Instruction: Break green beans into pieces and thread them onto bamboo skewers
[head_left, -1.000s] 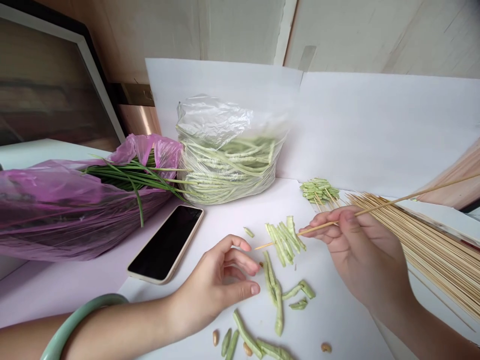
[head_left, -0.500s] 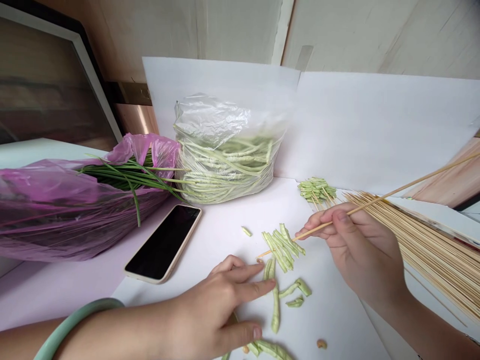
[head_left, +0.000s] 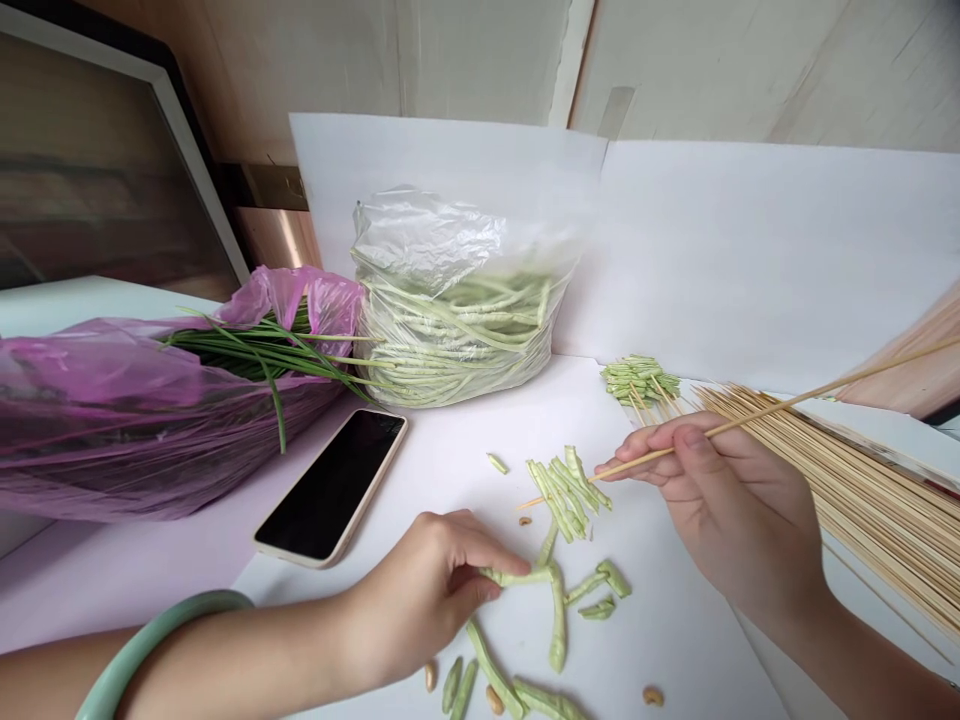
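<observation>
your left hand (head_left: 424, 590) pinches a cut yard-long bean (head_left: 517, 577) between thumb and fingers, toward the near edge of the worktop (head_left: 450, 470). your right hand (head_left: 739, 510) pinches a bamboo skewer (head_left: 780, 408), its tip at a row of bean pieces (head_left: 562, 495). you cannot tell whether it pierces them.

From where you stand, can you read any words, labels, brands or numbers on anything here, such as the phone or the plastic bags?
There are none that I can read. The phone has a dark, blank screen, the clear plastic bag and the purple plastic bag show no printing, and the metal plate on the wall shows nothing legible.
</observation>
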